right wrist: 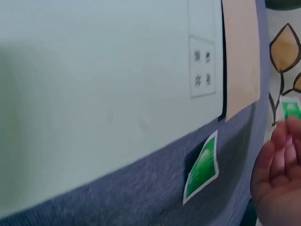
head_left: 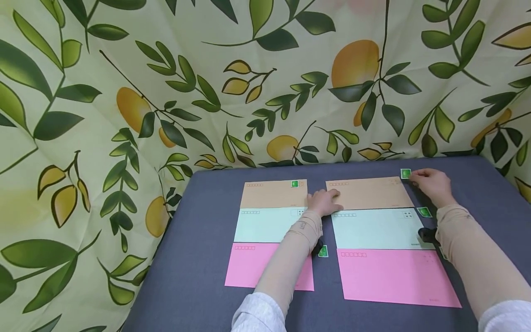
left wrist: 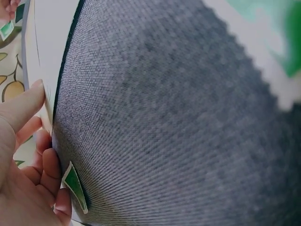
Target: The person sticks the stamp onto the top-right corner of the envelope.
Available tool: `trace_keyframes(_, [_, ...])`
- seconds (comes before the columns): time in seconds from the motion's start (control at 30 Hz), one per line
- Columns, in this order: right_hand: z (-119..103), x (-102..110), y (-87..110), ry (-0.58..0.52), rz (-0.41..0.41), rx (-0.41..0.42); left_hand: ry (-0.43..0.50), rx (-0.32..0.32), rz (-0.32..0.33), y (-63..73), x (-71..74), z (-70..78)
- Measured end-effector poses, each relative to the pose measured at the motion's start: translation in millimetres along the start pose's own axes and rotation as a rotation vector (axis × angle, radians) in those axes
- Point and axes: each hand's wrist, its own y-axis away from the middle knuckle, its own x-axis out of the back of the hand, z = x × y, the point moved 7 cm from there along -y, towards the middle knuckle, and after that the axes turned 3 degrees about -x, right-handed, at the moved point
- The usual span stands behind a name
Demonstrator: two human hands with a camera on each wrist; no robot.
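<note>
Green stamp (head_left: 405, 173), one, pinched in our right hand (head_left: 433, 184) just beside the right tan envelope (head_left: 369, 193), whose left edge our left hand (head_left: 322, 203) touches with loose fingers, presumably to steady it.

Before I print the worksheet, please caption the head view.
The right hand pinches a green stamp near a tan envelope whose edge the left hand touches.

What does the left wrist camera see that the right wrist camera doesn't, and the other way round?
Only the left wrist view shows the left hand. Only the right shows the printed box with four marks on the mint envelope. Both show part of the right hand pinching a green stamp, the dark tabletop and the leafy cloth.
</note>
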Motion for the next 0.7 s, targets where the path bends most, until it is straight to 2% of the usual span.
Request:
trace_keyframes(0.1, [-8.4,-9.1,-1.7,-0.027,-0.045,0.038,-0.009,0.006,0.010,2.1,1.0,0.8])
trace_keyframes(0.3, [-18.3,-26.8,-3.5,0.017,-0.123,0.105,0.003,0.000,0.019,0.8,-1.0,1.4])
trace_keyframes(0.47, [-14.0,-34.1,-6.1,0.046,-0.155,0.087,0.023,-0.003,0.014,0.5,-1.8,1.5])
trace_keyframes(0.7, [-6.6,-37.8,-10.2,0.072,-0.154,0.051,0.031,0.004,0.016,0.9,-0.4,-0.4])
